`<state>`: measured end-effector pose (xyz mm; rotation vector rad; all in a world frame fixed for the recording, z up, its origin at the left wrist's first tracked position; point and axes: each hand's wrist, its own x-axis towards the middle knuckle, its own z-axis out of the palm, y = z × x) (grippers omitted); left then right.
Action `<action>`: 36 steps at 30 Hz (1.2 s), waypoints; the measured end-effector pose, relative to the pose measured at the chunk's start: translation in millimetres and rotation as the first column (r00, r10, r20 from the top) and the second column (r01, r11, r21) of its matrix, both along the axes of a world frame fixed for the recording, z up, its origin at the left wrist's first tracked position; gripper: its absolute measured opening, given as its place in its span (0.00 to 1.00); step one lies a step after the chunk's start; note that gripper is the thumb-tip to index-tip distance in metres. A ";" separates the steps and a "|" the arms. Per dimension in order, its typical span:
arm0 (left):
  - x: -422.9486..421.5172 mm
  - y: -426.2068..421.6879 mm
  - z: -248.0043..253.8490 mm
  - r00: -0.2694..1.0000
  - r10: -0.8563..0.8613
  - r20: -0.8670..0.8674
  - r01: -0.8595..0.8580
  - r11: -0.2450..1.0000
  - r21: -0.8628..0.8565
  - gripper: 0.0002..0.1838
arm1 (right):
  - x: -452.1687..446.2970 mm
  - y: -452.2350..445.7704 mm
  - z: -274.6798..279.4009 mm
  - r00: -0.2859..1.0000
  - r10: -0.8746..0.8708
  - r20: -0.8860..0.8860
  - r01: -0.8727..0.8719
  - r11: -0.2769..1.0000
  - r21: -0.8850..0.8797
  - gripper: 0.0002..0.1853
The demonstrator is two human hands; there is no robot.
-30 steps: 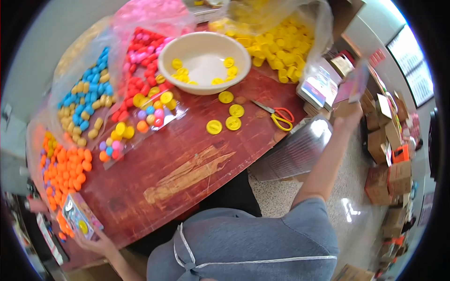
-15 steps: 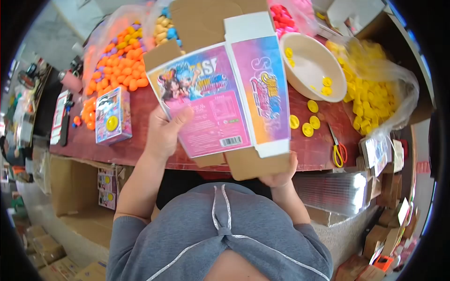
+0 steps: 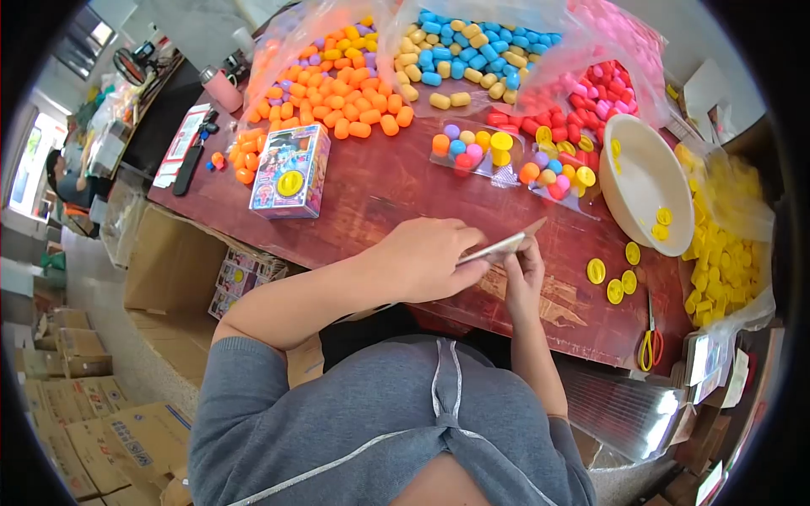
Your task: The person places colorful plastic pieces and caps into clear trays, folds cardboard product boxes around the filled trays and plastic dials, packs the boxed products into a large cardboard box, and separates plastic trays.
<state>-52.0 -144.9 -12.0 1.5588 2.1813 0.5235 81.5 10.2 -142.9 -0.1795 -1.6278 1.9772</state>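
Flat carton (image 3: 496,250): held between both hands over the near part of the red tabletop (image 3: 405,181), turned almost edge-on to the camera, too oblique to read.
Left hand (image 3: 426,257): clamped on the left end of the carton, with fingers over the top and thumb underneath.
Right hand (image 3: 525,274): closed on the opposite end, between thumb and fingers; cannot tell the exact placing of every fingertip.
Printed box (image 3: 289,173): standing to the left of both hands, with a round yellow piece showing at the front.
Orange capsules (image 3: 346,101): heaped just behind the printed box, mixed with some purple and yellow.
Blue and tan capsules (image 3: 477,52): spread at the far side.
Red capsules (image 3: 603,82): mingled with pink, behind the clear packs of coloured balls (image 3: 470,153).
Cream bowl (image 3: 631,181): set on the right, with a few yellow discs inside.
Loose yellow discs (image 3: 596,271): lying near the bowl, four in number.
Scissors (image 3: 650,347): resting by the right edge, with red and yellow handles.
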 end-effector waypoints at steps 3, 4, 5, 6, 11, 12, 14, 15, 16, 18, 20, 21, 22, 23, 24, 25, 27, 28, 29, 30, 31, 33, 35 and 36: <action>-2.4 4.6 -39.0 0.937 -0.046 0.347 -0.064 0.952 0.301 0.30 | 8.4 17.6 -11.5 0.991 0.021 0.131 -0.036 0.993 0.110 0.21; -2.5 5.5 -33.8 0.935 -0.049 0.351 -0.063 0.952 0.301 0.30 | 12.4 21.7 -19.7 0.991 0.018 0.136 -0.033 0.993 0.110 0.21; -3.8 6.0 -25.8 0.925 0.034 0.378 -0.098 0.984 0.149 0.34 | 17.4 25.7 -31.7 0.982 -0.002 0.189 -0.042 0.973 0.228 0.22; -6.0 6.6 -14.1 0.912 0.119 0.393 -0.126 0.992 -0.007 0.38 | 22.3 28.8 -42.0 0.970 -0.030 0.241 -0.056 0.938 0.342 0.23; -18.6 -1.3 -22.5 0.834 0.370 0.410 -0.250 0.915 -0.318 0.55 | 32.4 1.8 -22.8 0.950 -0.166 0.264 0.094 0.959 0.266 0.28; -15.4 -7.4 -29.3 0.830 0.312 0.463 -0.302 0.948 -0.097 0.55 | 28.9 -10.4 -6.7 0.952 -0.207 0.225 0.187 0.977 0.105 0.30; -2.1 -6.7 -43.3 0.829 0.224 0.513 -0.329 0.936 0.122 0.56 | 34.3 -10.8 13.8 0.940 -0.278 0.195 0.294 0.954 -0.058 0.31; 5.4 -4.1 -50.0 0.790 0.131 0.599 -0.356 0.894 0.273 0.54 | 37.2 -8.6 21.6 0.955 -0.213 0.208 0.247 0.957 -0.155 0.33; 11.3 -1.1 -55.0 0.748 0.023 0.663 -0.389 0.825 0.410 0.53 | 38.3 -6.6 29.2 0.967 -0.149 0.207 0.200 0.947 -0.252 0.35; 16.9 4.6 -58.9 0.652 -0.218 0.727 -0.480 0.623 0.618 0.51 | 39.2 -3.1 43.1 0.985 -0.021 0.173 0.097 0.893 -0.440 0.39; 15.6 4.4 -46.2 0.629 -0.230 0.743 -0.452 0.669 0.590 0.49 | 34.3 -0.5 59.1 0.991 -0.030 0.130 0.069 0.948 -0.310 0.39; 14.8 2.0 -36.7 0.608 -0.226 0.761 -0.442 0.701 0.560 0.48 | 30.4 0.5 66.8 0.995 -0.009 0.095 0.025 0.985 -0.170 0.38; 14.5 -1.1 -29.2 0.585 -0.218 0.781 -0.433 0.731 0.528 0.46 | 27.3 1.2 72.5 0.997 0.020 0.069 -0.018 1.000 -0.025 0.37; 14.0 -4.1 -26.5 0.561 -0.209 0.801 -0.424 0.759 0.494 0.45 | 25.0 2.2 75.0 0.997 0.055 0.049 -0.060 0.991 0.121 0.37; 11.3 -6.0 -29.5 0.557 -0.211 0.803 -0.424 0.760 0.493 0.45 | 22.7 3.9 72.9 0.997 0.052 0.052 -0.058 0.991 0.122 0.37; 5.7 -6.9 -35.9 0.648 -0.184 0.739 -0.380 0.762 0.523 0.43 | 19.5 5.6 67.5 1.000 0.005 0.020 -0.009 0.978 0.208 0.35; -4.7 -7.7 -48.7 0.803 -0.128 0.582 -0.285 0.774 0.565 0.39 | 14.7 6.7 54.6 0.995 -0.079 -0.055 0.094 0.926 0.367 0.31; -6.5 -9.0 -53.2 0.866 -0.101 0.490 -0.235 0.782 0.578 0.38 | 13.7 5.4 51.8 0.989 -0.115 -0.097 0.146 0.886 0.439 0.29; -3.7 -8.0 -52.7 0.865 -0.102 0.492 -0.235 0.784 0.575 0.38 | 12.3 2.1 53.5 0.989 -0.117 -0.095 0.147 0.887 0.437 0.29; 1.8 -3.8 -50.5 0.832 -0.121 0.542 -0.317 0.699 0.642 0.35 | 9.5 -2.4 58.6 0.977 -0.130 -0.170 0.185 0.915 0.359 0.26; 7.9 1.9 -47.6 0.796 -0.147 0.587 -0.399 0.601 0.692 0.33 | 5.9 -6.8 64.9 0.958 -0.148 -0.244 0.215 0.936 0.277 0.24; 16.7 7.9 -42.8 0.718 -0.218 0.661 -0.560 0.382 0.735 0.29 | 2.7 -12.1 72.0 0.905 -0.197 -0.376 0.253 0.962 0.104 0.20; 14.7 3.4 -40.8 0.692 -0.188 0.697 -0.561 0.467 0.683 0.28 | 5.5 -4.8 67.1 0.930 -0.162 -0.330 0.225 0.961 0.164 0.20; 12.2 -0.5 -39.9 0.668 -0.154 0.728 -0.554 0.550 0.625 0.27 | 7.9 0.5 63.0 0.950 -0.130 -0.284 0.196 0.956 0.218 0.20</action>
